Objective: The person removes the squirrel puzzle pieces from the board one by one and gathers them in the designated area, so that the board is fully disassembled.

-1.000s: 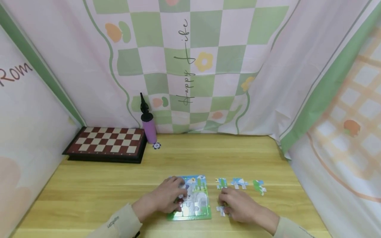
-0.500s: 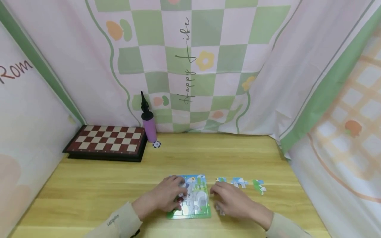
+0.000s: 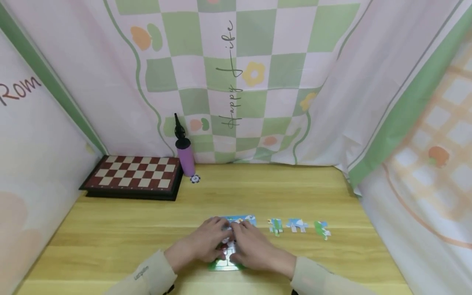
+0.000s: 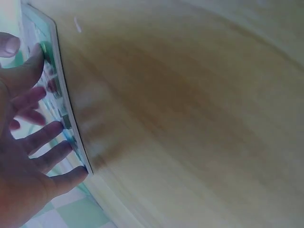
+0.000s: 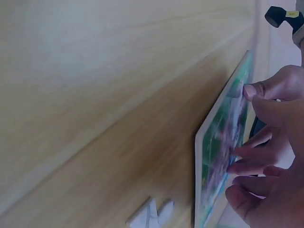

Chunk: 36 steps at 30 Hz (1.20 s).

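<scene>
A jigsaw puzzle (image 3: 225, 267) with a picture in green, blue and white lies on the table, mostly covered by both hands in the head view. My left hand (image 3: 210, 241) rests on its left part; in the left wrist view the spread fingers (image 4: 53, 154) reach its edge and the thumb lies over the picture. Close beside it, my right hand (image 3: 255, 248) is over the puzzle's middle and right part, fingertips near the left hand's. The palm side is covered, so I cannot tell whether it holds a piece. A loose puzzle piece (image 5: 147, 216) lies beside the puzzle in the right wrist view.
Three loose puzzle pieces lie right of the puzzle: a green one (image 3: 275, 226), a blue-and-white one (image 3: 297, 225) and a green-and-white one (image 3: 322, 230). At the back left are a chessboard box (image 3: 134, 174), a purple hand pump (image 3: 186, 159) and a round chip (image 3: 195, 178).
My right hand has moved left from the loose pieces onto the puzzle, beside the left hand. The green piece shows whole again. My left hand has stayed in place.
</scene>
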Tool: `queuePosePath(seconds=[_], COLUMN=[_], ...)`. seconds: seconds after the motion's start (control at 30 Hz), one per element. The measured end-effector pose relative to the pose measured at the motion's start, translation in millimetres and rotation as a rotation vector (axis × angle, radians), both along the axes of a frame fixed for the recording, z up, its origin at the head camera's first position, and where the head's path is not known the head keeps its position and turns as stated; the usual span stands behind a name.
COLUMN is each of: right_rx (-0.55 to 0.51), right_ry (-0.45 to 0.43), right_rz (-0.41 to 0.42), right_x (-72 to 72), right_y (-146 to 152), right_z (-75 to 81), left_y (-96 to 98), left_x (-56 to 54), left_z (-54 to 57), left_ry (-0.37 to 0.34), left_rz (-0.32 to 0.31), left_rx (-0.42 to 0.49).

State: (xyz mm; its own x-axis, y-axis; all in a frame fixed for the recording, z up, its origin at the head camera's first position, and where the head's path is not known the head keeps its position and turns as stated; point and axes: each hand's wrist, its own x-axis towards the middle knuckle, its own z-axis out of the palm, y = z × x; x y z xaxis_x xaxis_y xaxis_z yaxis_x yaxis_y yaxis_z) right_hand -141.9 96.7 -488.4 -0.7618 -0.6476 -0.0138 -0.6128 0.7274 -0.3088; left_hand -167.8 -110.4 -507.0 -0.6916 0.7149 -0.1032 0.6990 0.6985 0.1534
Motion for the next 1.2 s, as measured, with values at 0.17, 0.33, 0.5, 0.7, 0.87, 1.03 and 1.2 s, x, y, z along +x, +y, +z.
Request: queuePosePath(seconds=[0.17, 0.33, 0.5, 0.7, 0.87, 1.03, 1.2], right_rx=[0.010, -0.007, -0.029, -0.030, -0.040, -0.071, -0.117], right_ry=[-0.008, -0.010, -0.011, -0.012, -0.016, -0.007, -0.028], right_rz=[-0.026, -0.031, -0.038, -0.057, -0.068, -0.076, -0.082], right_x=[-0.3, 0.1, -3.6, -7.3, -8.2, -8.4, -8.9], right_y=[-4.5, -4.8, -5.6, -6.2, -7.0, -7.3, -6.4], right_z=[-8.1, -10.7, -9.9, -11.4, -11.5, -13.0, -15.1], left_y=[3.3, 4.9, 4.5, 3.2, 2.7, 3.0, 3.4], left_x=[-0.1, 2.3, 1.5, 0.6, 1.4, 3.1, 4.4], left_z=[2.5, 3.8, 3.5, 4.2, 6.9, 4.4, 0.5], left_ry=[0.021, 0.021, 0.050, 0.039, 0.037, 0.032, 0.011], left_rz=[0.017, 0.037, 0.030, 0.020, 0.016, 0.017, 0.030], left_rx=[-0.011, -0.016, -0.016, -0.012, -0.037, -0.046, -0.035])
